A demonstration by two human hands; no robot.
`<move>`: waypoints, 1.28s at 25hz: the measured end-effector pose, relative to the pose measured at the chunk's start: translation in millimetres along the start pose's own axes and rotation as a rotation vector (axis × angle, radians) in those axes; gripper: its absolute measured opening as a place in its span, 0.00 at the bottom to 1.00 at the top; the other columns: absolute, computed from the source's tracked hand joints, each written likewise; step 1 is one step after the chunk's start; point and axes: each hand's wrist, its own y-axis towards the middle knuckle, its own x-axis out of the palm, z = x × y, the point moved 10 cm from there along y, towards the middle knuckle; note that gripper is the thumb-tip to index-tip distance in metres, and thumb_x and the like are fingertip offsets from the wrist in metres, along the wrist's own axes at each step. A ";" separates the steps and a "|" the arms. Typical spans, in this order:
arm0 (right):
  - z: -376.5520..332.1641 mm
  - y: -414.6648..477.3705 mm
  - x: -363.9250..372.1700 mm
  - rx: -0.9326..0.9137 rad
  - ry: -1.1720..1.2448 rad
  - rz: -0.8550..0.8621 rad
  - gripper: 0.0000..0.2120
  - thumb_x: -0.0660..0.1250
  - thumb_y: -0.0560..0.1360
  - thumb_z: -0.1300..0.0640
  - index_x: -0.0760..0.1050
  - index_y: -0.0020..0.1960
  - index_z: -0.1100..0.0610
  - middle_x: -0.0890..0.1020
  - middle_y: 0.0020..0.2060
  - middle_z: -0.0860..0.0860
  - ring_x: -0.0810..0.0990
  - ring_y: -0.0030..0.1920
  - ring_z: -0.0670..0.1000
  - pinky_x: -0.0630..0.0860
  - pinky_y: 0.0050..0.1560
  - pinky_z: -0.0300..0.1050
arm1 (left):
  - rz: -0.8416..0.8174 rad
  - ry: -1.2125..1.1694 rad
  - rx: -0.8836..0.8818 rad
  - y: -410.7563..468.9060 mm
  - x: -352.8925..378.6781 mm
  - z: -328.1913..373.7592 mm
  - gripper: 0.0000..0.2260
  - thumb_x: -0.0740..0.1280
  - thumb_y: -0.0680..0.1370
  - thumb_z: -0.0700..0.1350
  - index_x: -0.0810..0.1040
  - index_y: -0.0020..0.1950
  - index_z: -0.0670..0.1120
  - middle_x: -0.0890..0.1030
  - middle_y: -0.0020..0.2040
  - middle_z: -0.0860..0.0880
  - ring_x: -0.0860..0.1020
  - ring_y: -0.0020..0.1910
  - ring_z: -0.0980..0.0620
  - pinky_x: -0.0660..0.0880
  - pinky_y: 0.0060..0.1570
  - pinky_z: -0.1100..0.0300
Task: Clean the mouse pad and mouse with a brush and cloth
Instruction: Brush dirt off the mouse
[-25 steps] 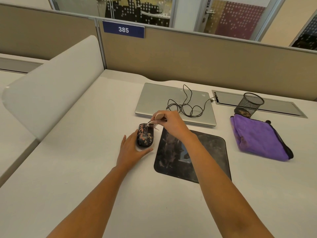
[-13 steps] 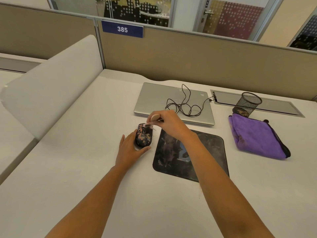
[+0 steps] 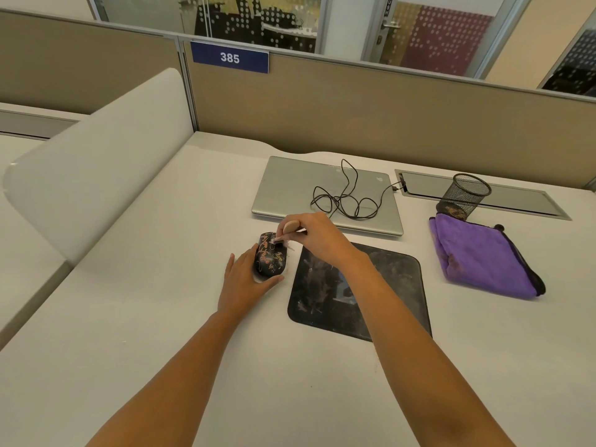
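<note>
1. Gripping a small brush (image 3: 289,230) between its fingers, the right hand (image 3: 317,235) holds the bristles against the far end of the mouse (image 3: 270,257) at the centre of the frame.
2. The left hand (image 3: 245,280) cups the near end of the black, orange-patterned mouse, thumb along its right side, fingers curled around its left.
3. The mouse sits on the white desk (image 3: 161,317), just left of the dark, smudged mouse pad (image 3: 393,295), which lies partly under the right forearm.
4. A folded purple cloth (image 3: 480,259) lies at the right of the frame, well apart from the mouse pad.
5. A black mesh pen cup (image 3: 466,193) stands just behind the cloth.
6. A closed silver laptop (image 3: 290,188) rests above the mouse, a tangled black cable (image 3: 346,195) lying on its lid.
</note>
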 end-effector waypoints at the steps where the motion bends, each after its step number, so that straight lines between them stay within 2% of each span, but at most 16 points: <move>1: 1.9 -2.4 2.3 0.002 0.002 -0.014 0.05 0.69 0.73 0.62 0.81 0.48 0.56 0.83 0.46 0.49 0.79 0.49 0.48 0.74 0.52 0.40 | -0.002 0.007 0.000 0.2 0.6 -0.7 0.34 0.68 0.70 0.61 0.63 0.72 0.50 0.72 0.68 0.51 0.68 0.69 0.52 0.46 0.74 0.51; 4: 9.2 -10.0 0.5 0.015 0.034 -0.043 0.05 0.70 0.72 0.60 0.81 0.44 0.51 0.80 0.40 0.38 0.78 0.44 0.40 0.71 0.46 0.31 | -0.016 0.029 -0.017 1.0 3.0 -3.9 0.35 0.67 0.71 0.62 0.62 0.72 0.49 0.71 0.69 0.51 0.67 0.69 0.52 0.46 0.75 0.52; 5: 11.5 -11.3 -4.3 0.022 0.054 -0.015 0.05 0.70 0.72 0.60 0.80 0.43 0.50 0.80 0.39 0.37 0.78 0.44 0.39 0.70 0.45 0.30 | -0.018 0.026 -0.016 1.2 3.0 -4.0 0.35 0.67 0.71 0.62 0.62 0.72 0.49 0.71 0.69 0.50 0.67 0.69 0.51 0.46 0.75 0.51; 8: 16.1 -11.2 -16.3 0.040 0.096 0.121 0.04 0.69 0.74 0.61 0.80 0.45 0.52 0.81 0.42 0.45 0.78 0.46 0.45 0.70 0.48 0.33 | -0.013 0.003 -0.001 0.6 2.2 -1.6 0.34 0.68 0.71 0.61 0.62 0.72 0.50 0.72 0.68 0.50 0.68 0.68 0.51 0.47 0.74 0.51; 10: 18.8 -12.3 -12.2 0.077 0.135 0.143 0.04 0.68 0.74 0.62 0.80 0.46 0.55 0.81 0.43 0.47 0.78 0.48 0.47 0.72 0.49 0.34 | -0.017 -0.001 -0.005 0.6 2.3 -1.4 0.34 0.68 0.71 0.61 0.63 0.72 0.49 0.72 0.68 0.50 0.68 0.68 0.51 0.47 0.74 0.50; 14: 23.3 -21.3 -3.2 0.109 0.121 0.054 0.06 0.68 0.74 0.60 0.79 0.44 0.49 0.80 0.40 0.41 0.78 0.46 0.41 0.69 0.46 0.31 | -0.019 0.019 -0.013 0.5 2.2 -2.7 0.34 0.68 0.71 0.61 0.63 0.72 0.48 0.72 0.68 0.50 0.68 0.68 0.51 0.46 0.74 0.52; 16: 28.0 -26.0 -2.1 0.129 0.109 0.014 0.07 0.69 0.74 0.59 0.79 0.43 0.47 0.81 0.41 0.42 0.78 0.47 0.42 0.72 0.48 0.34 | -0.015 0.008 -0.006 0.2 1.9 -2.0 0.34 0.68 0.71 0.61 0.63 0.72 0.49 0.72 0.68 0.50 0.68 0.68 0.52 0.46 0.74 0.52; 21: 29.6 -29.4 -13.5 0.119 0.140 0.208 0.05 0.67 0.76 0.61 0.80 0.45 0.54 0.83 0.45 0.50 0.79 0.47 0.47 0.76 0.53 0.41 | -0.020 0.017 -0.008 -1.3 0.8 0.2 0.35 0.68 0.72 0.60 0.61 0.73 0.48 0.69 0.70 0.50 0.66 0.70 0.51 0.44 0.74 0.54; 24: 26.1 -34.3 -4.6 0.113 0.135 0.198 0.04 0.67 0.75 0.61 0.81 0.46 0.56 0.83 0.46 0.51 0.79 0.48 0.48 0.76 0.57 0.44 | -0.024 0.013 -0.009 -2.1 0.2 0.9 0.34 0.68 0.73 0.58 0.60 0.74 0.47 0.69 0.71 0.49 0.65 0.71 0.51 0.42 0.74 0.54; 28: 21.2 -47.4 2.9 0.091 0.126 0.143 0.05 0.67 0.75 0.61 0.80 0.45 0.52 0.82 0.45 0.47 0.79 0.48 0.46 0.76 0.57 0.44 | -0.024 -0.010 -0.003 -2.1 -0.1 2.1 0.32 0.68 0.73 0.56 0.62 0.73 0.48 0.71 0.69 0.49 0.67 0.70 0.51 0.42 0.75 0.53; 32: 24.2 -46.5 -9.5 0.139 0.151 0.278 0.05 0.66 0.76 0.58 0.80 0.49 0.55 0.83 0.48 0.52 0.79 0.50 0.50 0.75 0.58 0.44 | -0.015 -0.013 0.009 -2.0 -1.7 3.6 0.31 0.69 0.73 0.55 0.63 0.72 0.48 0.72 0.69 0.49 0.68 0.69 0.51 0.43 0.74 0.53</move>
